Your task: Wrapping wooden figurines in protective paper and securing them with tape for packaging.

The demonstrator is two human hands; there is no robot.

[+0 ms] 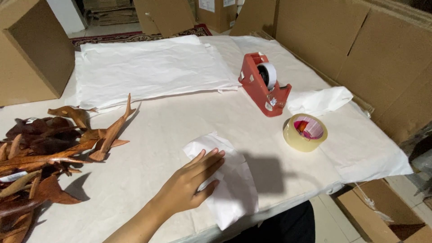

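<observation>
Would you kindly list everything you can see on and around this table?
Wrapped paper bundle: one, white, near front edge, under the hand.
Paper sheets: a stack, white, far side.
Crumpled paper: one, white, right of dispenser.
Tape dispenser: one, red, centre right.
Tape roll: one, clear-yellowish, in front of dispenser.
Wooden carvings: a pile, brown, left edge.
Cardboard boxes: several, brown, around the table.
Left hand: one, flat on the bundle.
</observation>
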